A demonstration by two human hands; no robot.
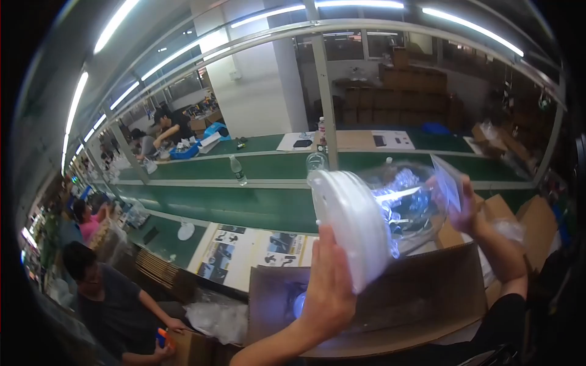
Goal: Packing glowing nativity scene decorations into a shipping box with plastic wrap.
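1. While a white round disc (pixel 354 229) is held up on edge, its lower rim is clasped by the left hand (pixel 326 287).
2. A clear plastic bag (pixel 409 201), just right of that grip, is pinched by the right hand (pixel 461 204).
3. Below both hands, an open cardboard box (pixel 421 293) is seen.

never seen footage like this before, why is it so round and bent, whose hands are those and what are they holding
There is no machine here. A person wears a wide fisheye camera on the head, looking down at their own hands, and that lens bends straight edges near the rim.

The left hand holds a round white disc-shaped part on edge. The right hand grips the clear plastic bag around the disc's far side. Under the hands sits an open cardboard box.

Beyond lies a long green conveyor belt with a plastic bottle on it and printed sheets along its near edge. Other people work at the left.
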